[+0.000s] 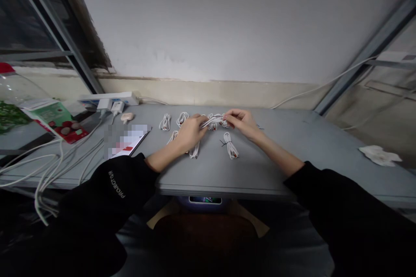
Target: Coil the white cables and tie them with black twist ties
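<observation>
A coiled white cable (212, 120) is held just above the desk, its left end gripped in my left hand (189, 133), which is closed around it. At the coil's right end my right hand (241, 123) is closed, thumb and forefinger pinched on a thin black twist tie (219, 116) by the cable. Below my right hand lies a white cable bundle (231, 146) bound with a black tie. Other coiled cables lie around my left hand: one bundle (165, 122) at the far left, another (183, 118) beside it, and one (194, 150) partly hidden beneath the hand. More bundles sit behind the held coil.
On the left are a phone-like flat device (138, 135), a power strip (126, 97) with white chargers, loose white cables (58, 164) and a green-and-red box (56, 120). A crumpled tissue (379, 155) lies at the right. The grey desk (292, 134) meets a wall behind.
</observation>
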A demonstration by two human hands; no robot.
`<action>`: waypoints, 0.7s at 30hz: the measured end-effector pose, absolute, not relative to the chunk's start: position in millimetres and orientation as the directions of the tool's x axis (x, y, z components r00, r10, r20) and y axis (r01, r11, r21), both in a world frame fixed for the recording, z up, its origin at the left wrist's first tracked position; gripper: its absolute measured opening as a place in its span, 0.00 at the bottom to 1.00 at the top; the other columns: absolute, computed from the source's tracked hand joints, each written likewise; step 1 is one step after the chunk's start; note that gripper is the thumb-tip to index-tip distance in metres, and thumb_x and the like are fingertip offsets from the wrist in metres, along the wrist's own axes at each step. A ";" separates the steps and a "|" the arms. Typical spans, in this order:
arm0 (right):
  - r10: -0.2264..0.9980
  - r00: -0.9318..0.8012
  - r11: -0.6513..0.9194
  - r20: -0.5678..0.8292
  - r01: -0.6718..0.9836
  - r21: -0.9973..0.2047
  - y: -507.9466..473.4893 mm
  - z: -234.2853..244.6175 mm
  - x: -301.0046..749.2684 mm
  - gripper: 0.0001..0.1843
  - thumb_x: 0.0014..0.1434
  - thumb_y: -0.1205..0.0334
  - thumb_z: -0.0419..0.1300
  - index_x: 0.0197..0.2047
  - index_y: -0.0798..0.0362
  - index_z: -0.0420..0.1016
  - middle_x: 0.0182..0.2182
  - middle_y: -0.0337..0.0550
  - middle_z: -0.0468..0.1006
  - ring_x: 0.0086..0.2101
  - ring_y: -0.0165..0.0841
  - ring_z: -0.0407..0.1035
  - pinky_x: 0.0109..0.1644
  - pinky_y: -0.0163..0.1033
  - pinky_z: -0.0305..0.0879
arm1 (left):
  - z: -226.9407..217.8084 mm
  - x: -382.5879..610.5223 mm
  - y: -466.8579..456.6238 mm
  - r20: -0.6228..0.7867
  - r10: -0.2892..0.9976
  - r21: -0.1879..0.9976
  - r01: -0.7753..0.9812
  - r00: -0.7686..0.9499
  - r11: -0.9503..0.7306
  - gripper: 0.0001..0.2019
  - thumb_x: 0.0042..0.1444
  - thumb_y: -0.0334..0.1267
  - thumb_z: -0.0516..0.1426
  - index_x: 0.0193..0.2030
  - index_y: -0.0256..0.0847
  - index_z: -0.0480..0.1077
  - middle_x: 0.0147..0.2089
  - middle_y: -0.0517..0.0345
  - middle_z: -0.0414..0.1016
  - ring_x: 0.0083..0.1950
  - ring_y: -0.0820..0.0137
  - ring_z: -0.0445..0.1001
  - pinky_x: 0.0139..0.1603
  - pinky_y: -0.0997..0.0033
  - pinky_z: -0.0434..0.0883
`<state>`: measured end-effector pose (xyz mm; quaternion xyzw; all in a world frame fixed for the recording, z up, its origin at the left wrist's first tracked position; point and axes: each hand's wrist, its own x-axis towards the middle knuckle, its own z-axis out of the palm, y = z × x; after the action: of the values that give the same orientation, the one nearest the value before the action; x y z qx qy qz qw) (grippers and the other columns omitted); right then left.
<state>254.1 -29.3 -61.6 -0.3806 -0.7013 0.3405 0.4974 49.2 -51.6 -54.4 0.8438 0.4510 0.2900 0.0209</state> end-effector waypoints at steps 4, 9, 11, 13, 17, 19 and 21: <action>0.933 -0.171 0.333 0.315 0.090 -0.939 -17.8 -59.5 266.2 0.12 0.47 0.54 0.64 0.23 0.54 0.71 0.18 0.36 0.67 0.20 0.25 0.59 0.24 0.34 0.54 | -53.1 49.6 -53.3 0.470 0.764 0.215 0.782 0.442 -0.585 0.10 0.59 0.29 0.53 0.41 0.39 0.75 0.43 0.50 0.75 0.42 0.64 0.72 0.45 0.65 0.65; 0.978 -0.044 0.206 0.204 0.036 -0.978 -6.4 -50.2 292.7 0.09 0.48 0.59 0.64 0.23 0.54 0.71 0.20 0.38 0.67 0.21 0.26 0.62 0.21 0.32 0.53 | -54.6 50.4 -51.8 0.477 0.797 0.463 0.666 0.370 -0.586 0.04 0.56 0.30 0.56 0.36 0.37 0.73 0.36 0.54 0.75 0.36 0.69 0.70 0.40 0.69 0.64; 0.978 0.018 0.206 0.208 0.071 -0.976 -1.6 -46.7 307.1 0.08 0.50 0.60 0.63 0.24 0.54 0.71 0.20 0.38 0.67 0.22 0.26 0.62 0.21 0.32 0.52 | -55.2 52.2 -50.6 0.428 0.845 0.620 0.576 0.321 -0.533 0.02 0.54 0.30 0.58 0.34 0.36 0.71 0.32 0.57 0.74 0.33 0.71 0.69 0.37 0.70 0.64; 0.973 0.050 0.210 0.223 0.193 -0.958 3.8 -46.0 322.0 0.07 0.51 0.62 0.63 0.25 0.54 0.72 0.21 0.39 0.68 0.22 0.26 0.62 0.21 0.32 0.52 | -54.9 53.8 -49.0 0.355 0.898 0.780 0.448 0.260 -0.438 0.06 0.52 0.30 0.59 0.38 0.36 0.68 0.30 0.60 0.73 0.31 0.73 0.69 0.35 0.72 0.65; 0.977 0.095 0.122 0.190 0.478 -0.870 13.4 -53.2 346.8 0.05 0.52 0.65 0.62 0.26 0.56 0.75 0.21 0.41 0.70 0.22 0.27 0.61 0.22 0.34 0.53 | -52.5 54.5 -46.3 0.201 0.961 0.947 0.215 0.188 -0.240 0.17 0.52 0.28 0.58 0.49 0.37 0.62 0.28 0.63 0.72 0.26 0.75 0.69 0.31 0.74 0.65; 0.979 0.097 0.091 0.178 0.575 -0.813 16.3 -58.9 354.8 0.05 0.51 0.65 0.62 0.26 0.57 0.76 0.21 0.42 0.70 0.22 0.27 0.60 0.23 0.35 0.53 | -50.5 54.3 -47.0 0.130 0.971 0.964 0.204 0.201 -0.171 0.19 0.54 0.28 0.56 0.53 0.37 0.60 0.27 0.63 0.72 0.24 0.75 0.69 0.29 0.73 0.65; 0.982 0.066 0.092 0.176 0.646 -0.758 17.7 -64.0 359.9 0.06 0.51 0.66 0.62 0.24 0.57 0.76 0.20 0.42 0.70 0.22 0.28 0.60 0.26 0.37 0.55 | -47.6 55.2 -49.9 0.054 0.972 0.965 0.239 0.228 -0.110 0.21 0.55 0.29 0.56 0.56 0.37 0.59 0.28 0.62 0.73 0.24 0.74 0.70 0.28 0.73 0.66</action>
<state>359.9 17.7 -64.0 -0.6328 -0.6430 0.2310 0.3642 55.2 -49.9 -47.6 0.6316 0.4794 0.3951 0.4639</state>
